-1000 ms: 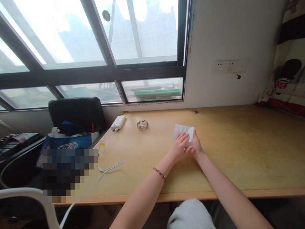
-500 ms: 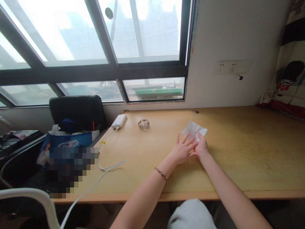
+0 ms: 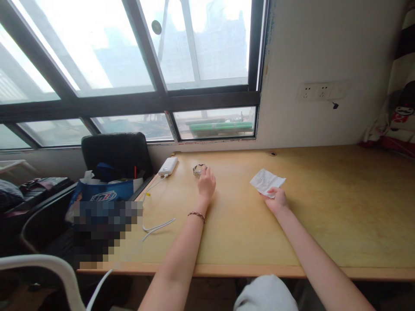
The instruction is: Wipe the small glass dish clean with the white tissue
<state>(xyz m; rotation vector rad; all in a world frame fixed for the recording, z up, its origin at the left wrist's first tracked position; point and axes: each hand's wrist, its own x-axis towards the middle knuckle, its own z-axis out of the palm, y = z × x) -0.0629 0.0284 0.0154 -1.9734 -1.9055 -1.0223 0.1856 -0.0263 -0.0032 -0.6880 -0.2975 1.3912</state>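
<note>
My left hand [image 3: 206, 185], wearing a braided bracelet [image 3: 196, 215] on its wrist, reaches over the desk to a silvery openwork ring-shaped object, like a bangle or small crown [image 3: 196, 171]. Its fingers are bent together at the ring's right side and cover part of it; the thumb is hidden. To the right, my right hand [image 3: 277, 200] pinches the near edge of a creased white tissue [image 3: 264, 180] between thumb and fingers. The tissue is spread open just above the desk.
A white power bank [image 3: 168, 166] with a white cable [image 3: 158, 225] lies at the desk's left end. Beyond that edge, a blue bag [image 3: 105, 190] sits on a black chair [image 3: 116, 149]. The window [image 3: 207, 95] and wall sockets [image 3: 316, 91] are behind the wooden desk [image 3: 340, 207].
My left hand has left the tissue and moved left and forward to the silvery ring. My right hand still holds the tissue, now flatter. The view has shifted slightly left.
</note>
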